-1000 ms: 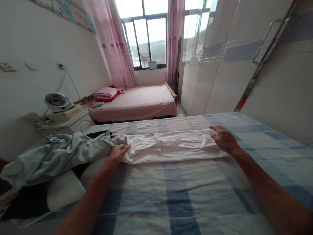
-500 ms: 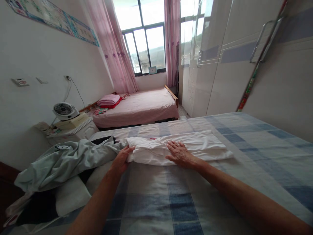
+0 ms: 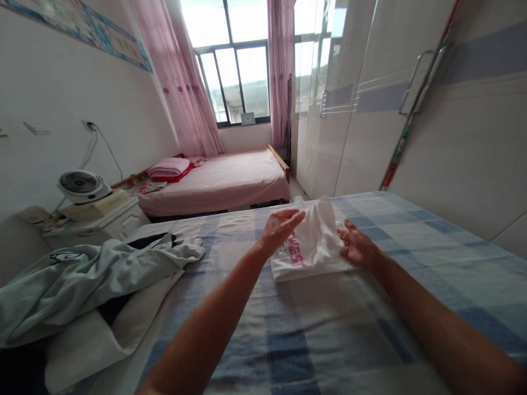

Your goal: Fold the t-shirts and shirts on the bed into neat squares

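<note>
A white shirt (image 3: 310,258) with pink lettering lies folded short on the checked bed sheet, part of it lifted and slightly blurred. My left hand (image 3: 280,229) is at its left side over the print, fingers stretched out and holding nothing. On the right, my right hand (image 3: 359,245) has its fingers closed on the edge of the shirt. A pale grey-green garment (image 3: 90,280) lies crumpled to the left, over white and black cloth, with neither hand near it.
The blue-and-white checked bed (image 3: 230,329) spans the foreground. Beyond it stand a pink-covered bed (image 3: 230,175) and a bedside cabinet (image 3: 115,219) with a small fan (image 3: 82,185). A glossy white wardrobe (image 3: 362,126) lines the right side.
The long white strip of shirt has been folded over rightward into a shorter bundle, bringing the pink print up. My left hand moved right and opened; my right hand closed on the shirt.
</note>
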